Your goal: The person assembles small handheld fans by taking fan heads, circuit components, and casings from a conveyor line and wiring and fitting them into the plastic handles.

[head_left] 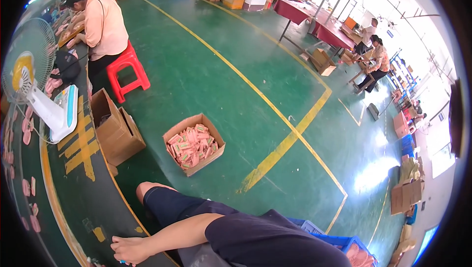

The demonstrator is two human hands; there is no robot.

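Note:
My right hand (131, 251) is over the edge of the dark green workbench (81, 203), its fingers curled downward. Something small and blue-green shows at the fingertips, too little of it to name. The bare forearm comes out of a dark sleeve and crosses in front of my leg (187, 205). My left hand is out of the picture. Beyond the bench's raised strip, pink shell-like parts (26, 187) lie scattered along a dark belt (17, 218). On the floor past my knee, an open cardboard box (209, 162) is heaped with pink pieces (194, 144).
A white fan (54, 112) stands on the bench, with a taller cardboard box (120, 137) beside the bench. Farther along, a person (105, 26) sits on a red stool (129, 73). A blue crate (344, 241) with pink parts is at lower right. Other people work at a red-covered table (314, 21).

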